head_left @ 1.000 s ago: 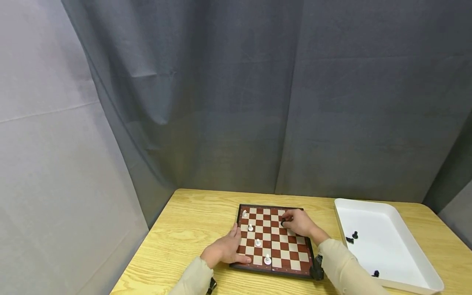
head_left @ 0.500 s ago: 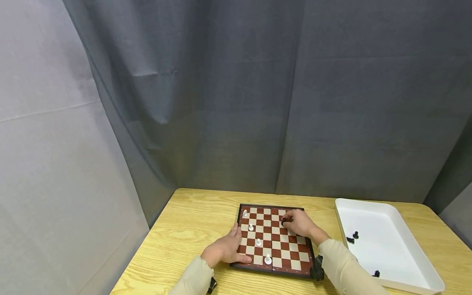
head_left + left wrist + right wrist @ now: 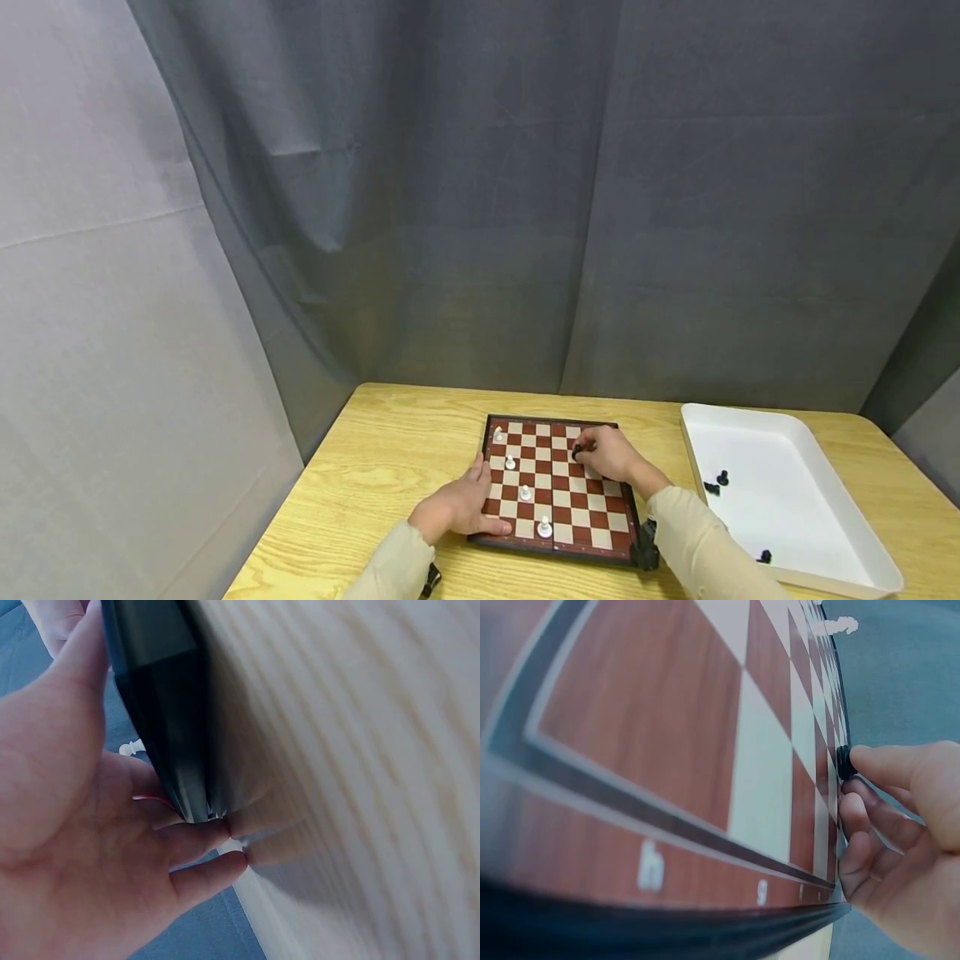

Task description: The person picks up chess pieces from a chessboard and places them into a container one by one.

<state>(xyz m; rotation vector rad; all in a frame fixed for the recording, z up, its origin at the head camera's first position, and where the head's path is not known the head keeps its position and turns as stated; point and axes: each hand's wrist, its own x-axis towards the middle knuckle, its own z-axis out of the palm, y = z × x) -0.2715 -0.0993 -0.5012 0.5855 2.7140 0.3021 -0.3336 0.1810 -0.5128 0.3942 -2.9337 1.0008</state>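
A brown-and-white chessboard (image 3: 600, 537) with a dark rim lies on the wooden table. My left hand (image 3: 459, 504) rests along its left edge, thumb over the near corner; in the left wrist view its fingers (image 3: 206, 881) extend past the dark rim to the tabletop. Toward the far right of the board, my right hand (image 3: 611, 454) pinches a small black chess piece (image 3: 845, 762) between thumb and fingers, low against the squares. Its exact kind is hidden by the grip. Several white chess pieces (image 3: 543, 527) stand in a slanting row on the board's left half.
To the right, a white tray (image 3: 795, 492) holds a few black chess pieces (image 3: 723, 477) near its left side; the right sleeve partly covers the tray's near left corner. Grey curtains (image 3: 480, 250) hang behind the table (image 3: 360, 467) and a pale one on the left.
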